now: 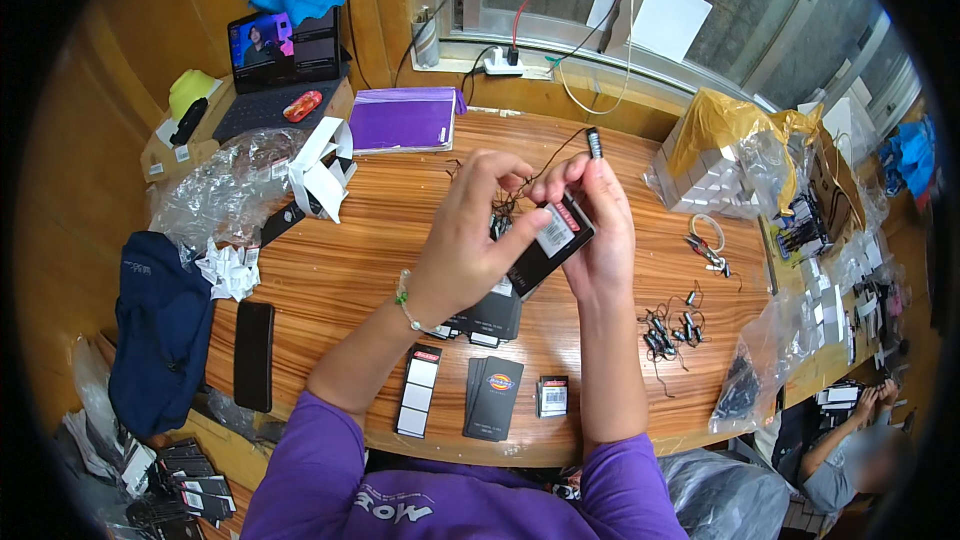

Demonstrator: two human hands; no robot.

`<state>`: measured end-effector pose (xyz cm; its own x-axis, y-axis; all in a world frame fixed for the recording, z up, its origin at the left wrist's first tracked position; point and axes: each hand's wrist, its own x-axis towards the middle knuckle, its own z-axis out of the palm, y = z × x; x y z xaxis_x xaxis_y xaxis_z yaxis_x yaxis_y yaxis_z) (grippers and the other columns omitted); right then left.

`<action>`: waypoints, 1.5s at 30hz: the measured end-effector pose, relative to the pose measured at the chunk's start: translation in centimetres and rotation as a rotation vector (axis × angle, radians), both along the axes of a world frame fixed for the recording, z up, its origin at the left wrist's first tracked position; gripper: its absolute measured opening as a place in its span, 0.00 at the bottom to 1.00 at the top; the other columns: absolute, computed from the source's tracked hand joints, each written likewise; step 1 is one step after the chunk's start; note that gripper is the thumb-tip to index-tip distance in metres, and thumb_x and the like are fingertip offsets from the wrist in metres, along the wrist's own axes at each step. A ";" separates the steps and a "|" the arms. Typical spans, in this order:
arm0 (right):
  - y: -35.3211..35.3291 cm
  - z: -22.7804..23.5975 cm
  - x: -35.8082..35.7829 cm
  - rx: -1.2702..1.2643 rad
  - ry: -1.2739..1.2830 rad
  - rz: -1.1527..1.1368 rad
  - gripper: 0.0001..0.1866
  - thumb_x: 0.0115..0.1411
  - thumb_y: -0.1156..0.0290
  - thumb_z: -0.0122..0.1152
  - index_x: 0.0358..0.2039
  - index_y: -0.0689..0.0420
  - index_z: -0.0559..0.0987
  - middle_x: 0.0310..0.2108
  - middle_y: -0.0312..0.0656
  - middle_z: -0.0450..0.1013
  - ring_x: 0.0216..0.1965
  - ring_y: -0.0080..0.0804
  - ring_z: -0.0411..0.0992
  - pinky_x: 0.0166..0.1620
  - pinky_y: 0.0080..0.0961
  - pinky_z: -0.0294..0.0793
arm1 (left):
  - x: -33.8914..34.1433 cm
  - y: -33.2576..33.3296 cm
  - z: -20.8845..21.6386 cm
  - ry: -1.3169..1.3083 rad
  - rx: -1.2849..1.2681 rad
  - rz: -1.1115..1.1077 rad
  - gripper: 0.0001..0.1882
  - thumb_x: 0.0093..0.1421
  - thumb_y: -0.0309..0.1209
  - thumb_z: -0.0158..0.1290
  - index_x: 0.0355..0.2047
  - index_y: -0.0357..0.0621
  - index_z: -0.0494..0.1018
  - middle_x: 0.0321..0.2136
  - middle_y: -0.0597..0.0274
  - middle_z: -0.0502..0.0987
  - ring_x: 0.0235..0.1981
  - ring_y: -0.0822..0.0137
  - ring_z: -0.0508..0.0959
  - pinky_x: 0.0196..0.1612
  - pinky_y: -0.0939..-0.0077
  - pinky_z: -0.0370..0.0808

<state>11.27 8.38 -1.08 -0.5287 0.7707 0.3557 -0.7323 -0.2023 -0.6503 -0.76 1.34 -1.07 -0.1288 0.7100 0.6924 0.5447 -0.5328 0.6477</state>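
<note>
Head view: right fingers (pixel 602 188) grip a card (pixel 541 258); left fingers (pixel 487 168), hold uncertain; plastic bag (pixel 767 342) contains black pieces (pixel 738 386).

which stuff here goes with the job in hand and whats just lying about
Likely the job:
- black rectangular card with white label, held
- dark-grey printed cards
- black strip with white labels
- thin black cords

Seemingly lying about:
- purple rectangular notebook
- black rectangular phone
- navy fabric bundle

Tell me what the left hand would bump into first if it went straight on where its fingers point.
Probably the right hand, whose curled fingers lie just beyond the left hand; depth is hard to judge.
</note>
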 end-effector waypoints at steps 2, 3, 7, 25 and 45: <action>0.1 0.1 0.0 -0.031 0.074 -0.003 0.13 0.65 0.62 0.40 0.30 0.58 0.67 0.24 0.42 0.67 0.31 0.31 0.68 0.39 0.26 0.70 | 0.9 0.2 -0.4 -0.010 -0.080 -0.075 0.29 0.49 0.25 0.59 0.49 0.41 0.56 0.40 0.59 0.65 0.38 0.69 0.69 0.43 0.76 0.66; 0.1 0.0 0.1 -0.049 0.112 -0.006 0.13 0.65 0.62 0.40 0.29 0.58 0.66 0.24 0.42 0.67 0.31 0.31 0.68 0.39 0.26 0.70 | 1.1 0.2 -0.4 -0.115 -0.157 -0.129 0.30 0.50 0.25 0.58 0.50 0.42 0.55 0.39 0.58 0.65 0.37 0.69 0.69 0.42 0.77 0.66; 0.3 0.1 0.4 -0.085 0.168 0.016 0.14 0.65 0.62 0.39 0.36 0.60 0.67 0.29 0.46 0.70 0.36 0.34 0.70 0.43 0.27 0.70 | 1.3 0.9 -1.1 -0.386 -0.299 -0.324 0.33 0.52 0.21 0.56 0.53 0.42 0.48 0.40 0.55 0.68 0.37 0.71 0.72 0.41 0.82 0.69; 3.3 -2.5 0.4 -0.189 0.063 0.116 0.10 0.64 0.65 0.43 0.38 0.56 0.69 0.32 0.39 0.68 0.40 0.32 0.66 0.46 0.34 0.65 | -3.8 1.7 -1.0 -0.300 -0.611 -0.503 0.26 0.58 0.23 0.48 0.56 0.40 0.56 0.43 0.62 0.70 0.44 0.75 0.70 0.46 0.81 0.69; 9.1 -5.3 -4.0 -0.008 -0.531 0.016 0.11 0.63 0.67 0.41 0.28 0.56 0.72 0.16 0.31 0.63 0.19 0.20 0.62 0.25 0.17 0.62 | -0.5 -2.1 -8.0 0.612 -0.380 0.300 0.28 0.44 0.38 0.62 0.45 0.46 0.67 0.36 0.59 0.69 0.41 0.61 0.66 0.45 0.67 0.63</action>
